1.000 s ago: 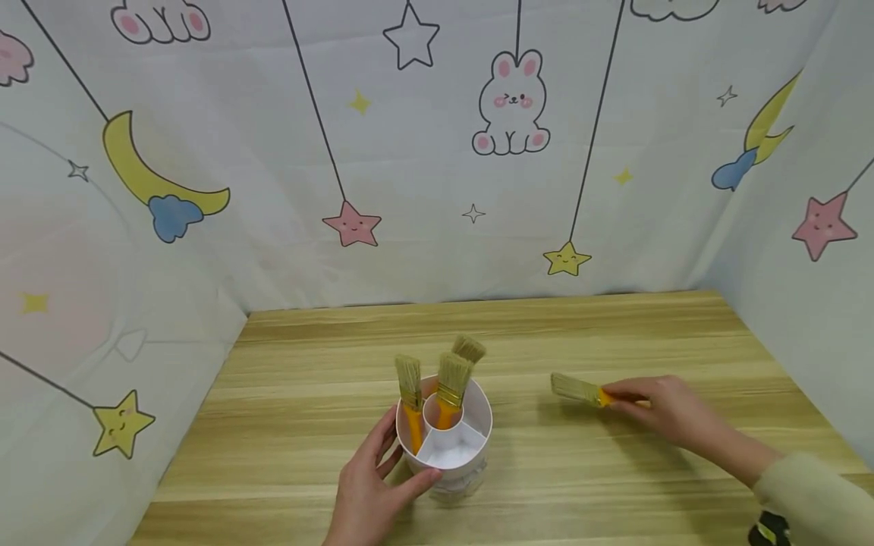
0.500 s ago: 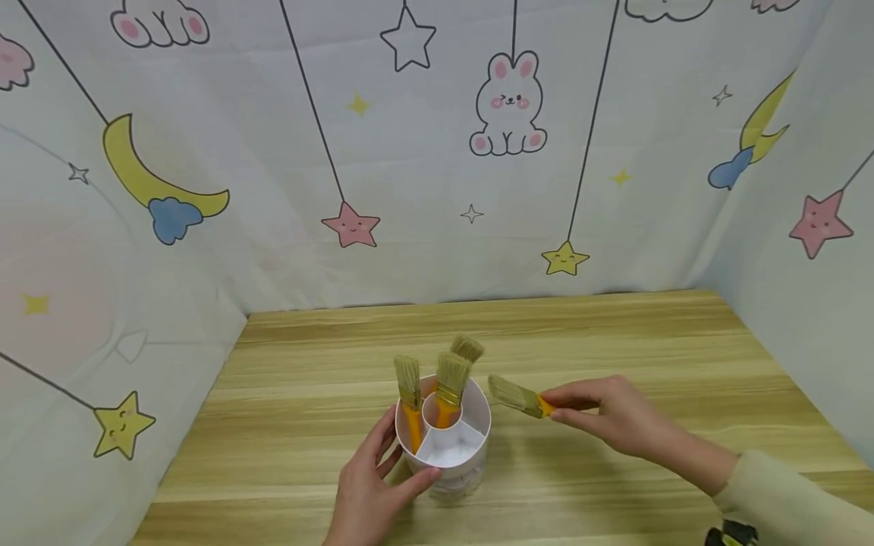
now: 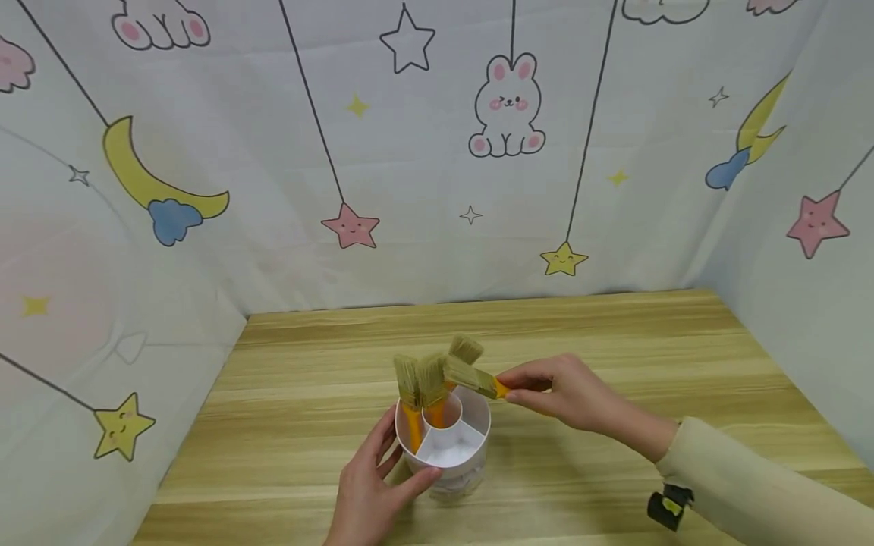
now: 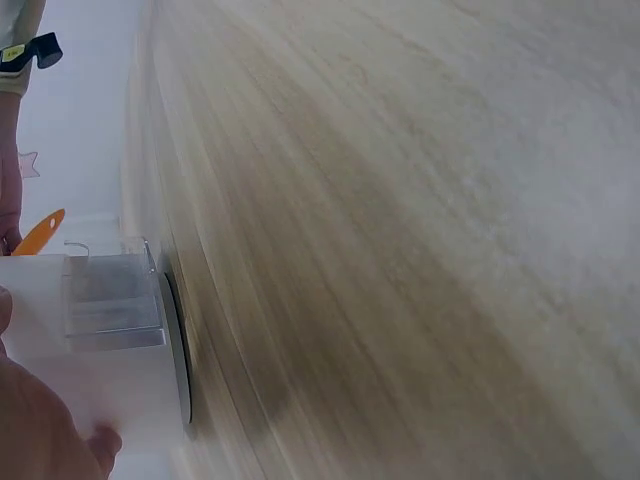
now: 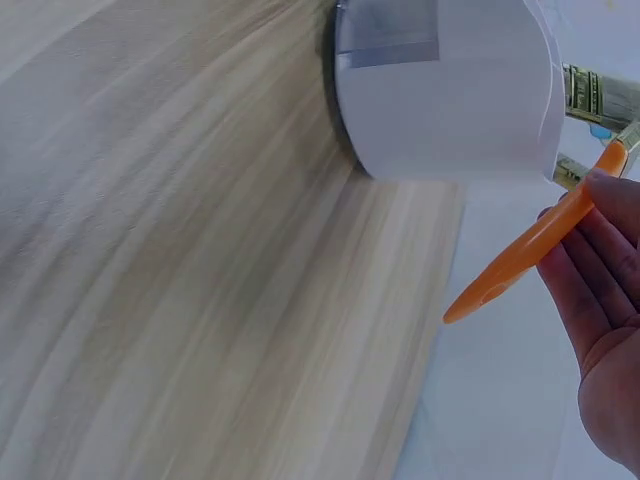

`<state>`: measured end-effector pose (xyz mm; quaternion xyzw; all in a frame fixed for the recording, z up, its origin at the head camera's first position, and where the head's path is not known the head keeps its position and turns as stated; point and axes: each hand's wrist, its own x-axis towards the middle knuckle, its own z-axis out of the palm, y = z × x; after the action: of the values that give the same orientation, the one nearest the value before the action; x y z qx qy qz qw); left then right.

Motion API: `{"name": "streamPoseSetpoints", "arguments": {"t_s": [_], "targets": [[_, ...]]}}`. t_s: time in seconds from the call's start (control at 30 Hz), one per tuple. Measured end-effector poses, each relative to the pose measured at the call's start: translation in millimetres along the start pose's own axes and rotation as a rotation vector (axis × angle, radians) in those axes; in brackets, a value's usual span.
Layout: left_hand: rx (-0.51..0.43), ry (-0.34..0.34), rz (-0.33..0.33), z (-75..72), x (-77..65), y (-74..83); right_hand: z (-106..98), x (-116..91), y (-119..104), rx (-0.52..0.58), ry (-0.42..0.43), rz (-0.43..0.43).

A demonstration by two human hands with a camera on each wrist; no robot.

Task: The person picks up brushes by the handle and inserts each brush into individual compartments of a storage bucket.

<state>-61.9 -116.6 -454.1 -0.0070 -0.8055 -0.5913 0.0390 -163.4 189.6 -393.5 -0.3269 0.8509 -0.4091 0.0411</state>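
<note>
In the head view my left hand (image 3: 375, 485) grips the near left side of a white round brush holder (image 3: 488, 425), thumb at its front rim. The holder is split into compartments around a central cup. Two paintbrushes stand bristles up in it: one (image 3: 407, 379) in the left compartment, another (image 3: 432, 379) in the cup, tilted left. The bristles of a third paintbrush (image 3: 466, 347) show at the back. From the right, my right hand (image 3: 570, 390) pinches a paintbrush (image 3: 471, 377) near its ferrule, bristles overlapping those brushes. In the right wrist view its orange handle (image 5: 530, 245) points down and outward.
The holder has a clear drawer (image 4: 115, 300) low on its side. It stands on a wood-grain table (image 3: 307, 364). A white cloth (image 3: 437, 174) printed with stars, moons and a rabbit surrounds the table at the back and sides. A small black device (image 3: 669, 506) hangs at the right wrist.
My right hand has carried its paintbrush leftward, from beside the holder to over its back right rim. The brush in the central cup now leans further left. My left hand stays put.
</note>
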Motion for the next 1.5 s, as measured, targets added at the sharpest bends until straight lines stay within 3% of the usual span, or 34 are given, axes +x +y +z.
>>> {"name": "streamPoseSetpoints", "arguments": {"t_s": [0.3, 0.6, 0.77, 0.9, 1.07, 1.27, 1.5], "targets": [[-0.002, 0.004, 0.021, 0.9, -1.0, -0.7, 8.8, 31.0, -2.4, 0.046, 0.023, 0.035], [0.007, -0.001, 0.026, 0.8, -1.2, 0.0, 10.4, 44.4, -13.2, 0.076, 0.037, 0.055], [0.015, 0.002, 0.021, 1.0, -0.9, 1.0, 10.2, 44.7, -23.3, 0.221, 0.061, 0.119], [0.012, 0.007, 0.019, 0.7, -0.7, 1.1, 14.2, 46.7, -28.8, 0.420, 0.101, 0.176], [0.007, 0.004, 0.012, 0.9, -0.3, 0.4, 22.2, 47.9, -33.5, 0.637, 0.144, 0.179], [0.003, 0.001, 0.009, 1.1, -0.6, -0.3, 34.4, 42.0, -33.6, 0.684, 0.194, 0.162], [0.017, 0.004, 0.012, 0.7, -0.7, 0.4, 45.7, 29.5, -29.1, 0.699, 0.225, 0.242]]}}
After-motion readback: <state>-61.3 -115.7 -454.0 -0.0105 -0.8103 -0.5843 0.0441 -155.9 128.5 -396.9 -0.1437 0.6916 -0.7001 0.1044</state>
